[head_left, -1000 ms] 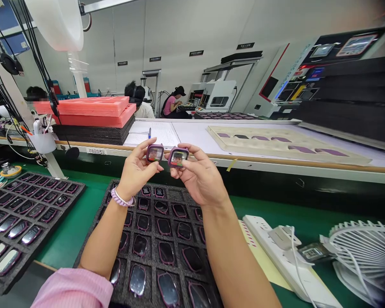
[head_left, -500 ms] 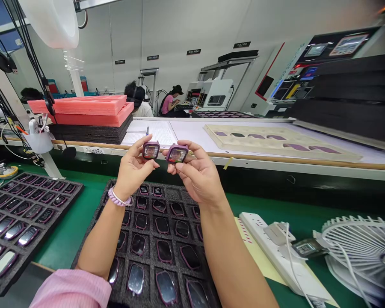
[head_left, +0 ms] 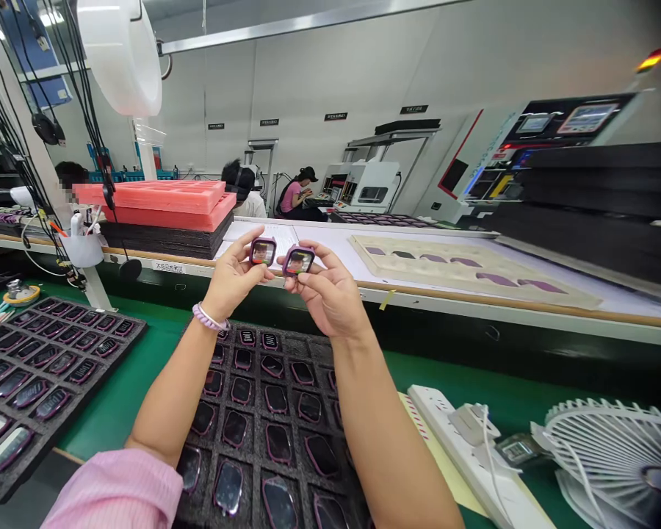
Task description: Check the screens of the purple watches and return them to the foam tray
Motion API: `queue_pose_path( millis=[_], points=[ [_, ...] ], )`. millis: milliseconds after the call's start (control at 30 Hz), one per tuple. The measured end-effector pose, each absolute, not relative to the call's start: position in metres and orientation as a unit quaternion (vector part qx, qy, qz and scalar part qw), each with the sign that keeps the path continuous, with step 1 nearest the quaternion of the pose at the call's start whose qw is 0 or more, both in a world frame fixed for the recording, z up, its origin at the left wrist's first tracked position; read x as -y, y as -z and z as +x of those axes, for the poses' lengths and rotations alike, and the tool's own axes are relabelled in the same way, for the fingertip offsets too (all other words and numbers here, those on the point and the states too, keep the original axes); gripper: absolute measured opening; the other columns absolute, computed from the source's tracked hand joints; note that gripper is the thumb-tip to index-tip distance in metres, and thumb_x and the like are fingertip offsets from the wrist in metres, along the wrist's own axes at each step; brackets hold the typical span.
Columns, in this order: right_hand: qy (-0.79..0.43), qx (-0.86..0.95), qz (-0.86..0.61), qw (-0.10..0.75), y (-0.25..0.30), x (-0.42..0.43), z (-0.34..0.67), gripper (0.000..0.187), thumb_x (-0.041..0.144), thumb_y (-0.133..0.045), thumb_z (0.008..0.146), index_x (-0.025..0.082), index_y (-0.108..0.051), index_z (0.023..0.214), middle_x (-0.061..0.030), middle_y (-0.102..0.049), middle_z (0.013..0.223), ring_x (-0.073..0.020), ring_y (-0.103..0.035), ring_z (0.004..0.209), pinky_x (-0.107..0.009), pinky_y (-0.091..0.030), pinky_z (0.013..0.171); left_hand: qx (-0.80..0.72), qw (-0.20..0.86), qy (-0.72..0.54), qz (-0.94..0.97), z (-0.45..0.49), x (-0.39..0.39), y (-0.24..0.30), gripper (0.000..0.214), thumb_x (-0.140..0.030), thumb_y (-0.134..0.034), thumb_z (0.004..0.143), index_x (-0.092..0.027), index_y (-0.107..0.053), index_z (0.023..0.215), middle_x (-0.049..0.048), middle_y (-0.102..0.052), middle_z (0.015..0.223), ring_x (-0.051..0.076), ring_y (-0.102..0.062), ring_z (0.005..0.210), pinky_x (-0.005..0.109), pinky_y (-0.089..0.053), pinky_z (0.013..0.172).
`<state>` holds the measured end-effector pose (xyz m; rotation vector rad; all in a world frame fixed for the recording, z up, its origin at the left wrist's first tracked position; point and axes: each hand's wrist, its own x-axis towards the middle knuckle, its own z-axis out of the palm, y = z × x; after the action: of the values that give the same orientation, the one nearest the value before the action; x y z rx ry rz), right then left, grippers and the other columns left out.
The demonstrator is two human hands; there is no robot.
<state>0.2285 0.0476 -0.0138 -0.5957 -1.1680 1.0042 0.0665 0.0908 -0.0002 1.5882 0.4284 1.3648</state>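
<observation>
Each hand holds up one purple-framed smartwatch without a strap, screen facing me and lit. My left hand [head_left: 236, 278] pinches the left smartwatch [head_left: 263, 252] between thumb and fingers. In my right hand [head_left: 330, 286] the other smartwatch [head_left: 298, 261] is gripped by its edges, slightly tilted. The two watches are side by side with a small gap. Beneath my forearms lies a black foam tray [head_left: 258, 441] with many similar watch bodies in its pockets; some top pockets hold nothing. My arms hide part of this tray.
A second foam tray [head_left: 107, 382] of watches is at left. A power strip [head_left: 457, 448] and white fan [head_left: 611, 448] stand at right. On the shelf ahead are red foam trays [head_left: 165, 202], papers and a beige tray [head_left: 457, 290]. Two people sit beyond.
The view has tilted up a little, so the surroundings sit lower in the picture. Both hands keep their hold on the watches, whose screens now show clearer, brighter images.
</observation>
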Motion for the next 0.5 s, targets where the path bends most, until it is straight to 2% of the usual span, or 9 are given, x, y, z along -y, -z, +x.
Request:
queue_pose_path(
  millis=[267, 500],
  points=[
    [-0.398, 0.558, -0.248, 0.685, -0.033, -0.062, 0.239, 0.051, 0.025, -0.074, 0.061, 0.030, -0.057, 0.109, 0.0001, -0.069, 0.094, -0.0158, -0.057, 0.066, -0.034, -0.052, 0.067, -0.131, 0.426, -0.581, 0.681, 0.071, -0.105, -0.043, 0.061, -0.016, -0.069, 0.071, -0.027, -0.061, 0.131, 0.0005, -0.067, 0.095, 0.012, -0.066, 0.070, 0.027, -0.056, 0.070],
    [-0.370, 0.575, -0.255, 0.683, -0.047, -0.064, 0.246, 0.052, 0.024, -0.071, 0.060, 0.029, -0.056, 0.109, -0.0021, -0.067, 0.097, -0.0166, -0.057, 0.067, -0.036, -0.052, 0.068, -0.137, 0.398, -0.581, 0.697, 0.068, -0.110, -0.063, 0.063, -0.012, -0.067, 0.072, -0.028, -0.060, 0.132, 0.0019, -0.066, 0.096, 0.014, -0.066, 0.072, 0.031, -0.057, 0.074]
  ],
)
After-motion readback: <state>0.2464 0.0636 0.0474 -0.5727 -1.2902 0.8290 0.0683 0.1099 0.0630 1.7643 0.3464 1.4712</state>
